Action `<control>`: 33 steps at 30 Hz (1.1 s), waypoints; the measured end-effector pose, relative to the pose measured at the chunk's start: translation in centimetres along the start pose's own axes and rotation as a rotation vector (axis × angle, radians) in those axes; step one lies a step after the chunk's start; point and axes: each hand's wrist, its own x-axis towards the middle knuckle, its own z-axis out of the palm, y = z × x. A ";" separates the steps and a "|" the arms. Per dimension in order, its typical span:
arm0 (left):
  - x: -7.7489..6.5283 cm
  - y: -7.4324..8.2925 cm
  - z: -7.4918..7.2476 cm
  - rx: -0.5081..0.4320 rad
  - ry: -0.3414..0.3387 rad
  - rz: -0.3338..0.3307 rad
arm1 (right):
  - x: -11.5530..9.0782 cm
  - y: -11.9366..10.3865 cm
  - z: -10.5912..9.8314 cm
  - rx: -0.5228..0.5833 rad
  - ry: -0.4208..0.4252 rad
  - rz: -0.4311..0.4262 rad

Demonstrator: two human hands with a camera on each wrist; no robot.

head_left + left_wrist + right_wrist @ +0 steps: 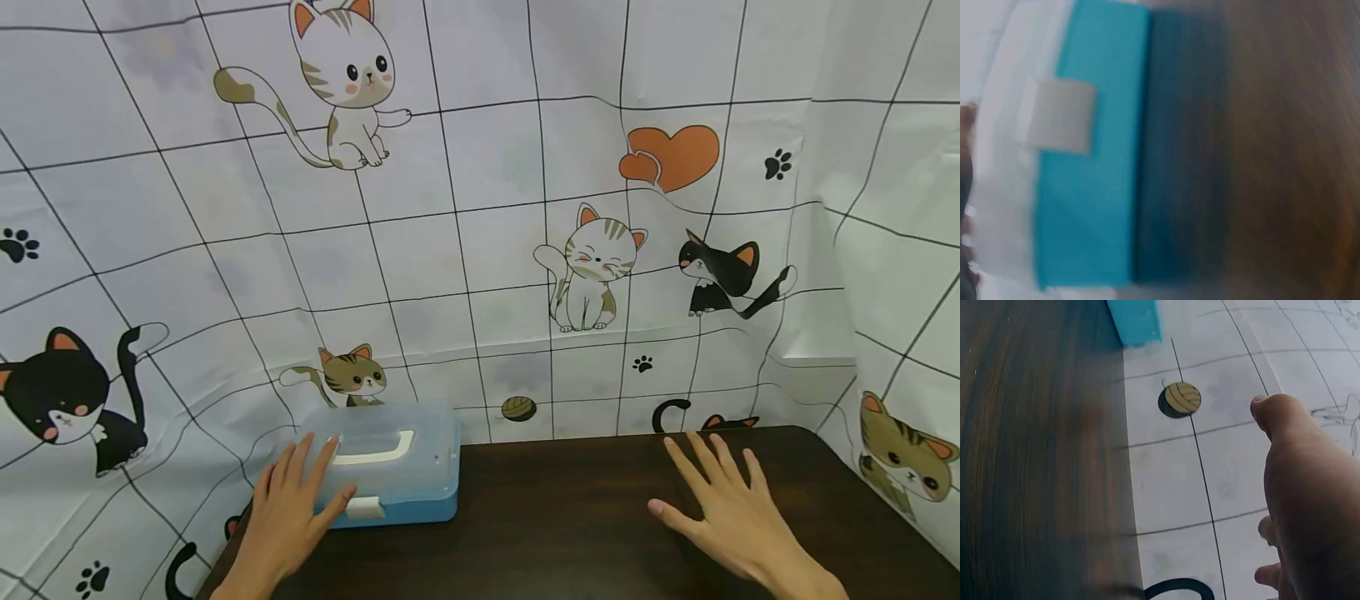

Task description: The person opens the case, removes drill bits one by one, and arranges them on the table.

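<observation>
A blue plastic box (420, 510) with a translucent lid, a white carry handle (375, 451) and a white front latch (365, 507) stands lid down at the table's back left. My left hand (288, 508), fingers spread, overlaps the box's left end in the head view. The left wrist view is blurred, with the latch (1060, 115) on the box's blue side. Over the right part of the table my right hand (731, 508) is spread with straight fingers and holds nothing. In the right wrist view this hand (1310, 481) is at the right, the box's corner (1138, 322) at the top.
The dark brown wooden table (555, 525) has a rounded back right corner. Behind it and on both sides hangs a white sheet (487, 250) with black grid lines, cartoon cats, paw prints and hearts.
</observation>
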 end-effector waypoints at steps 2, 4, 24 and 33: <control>-0.2 -1.0 0.6 -0.023 0.052 0.002 | 0.2 -0.7 0.0 0.011 0.015 -0.022; -0.5 -2.1 1.0 -0.037 0.108 0.012 | 0.4 -1.5 0.1 0.027 0.033 -0.048; -1.5 -5.2 2.2 -0.395 0.069 -0.159 | 2.8 -9.6 2.8 0.097 0.111 -0.276; -1.6 -4.9 2.9 -0.485 0.014 -0.257 | 3.6 -13.1 3.1 0.193 0.127 -0.305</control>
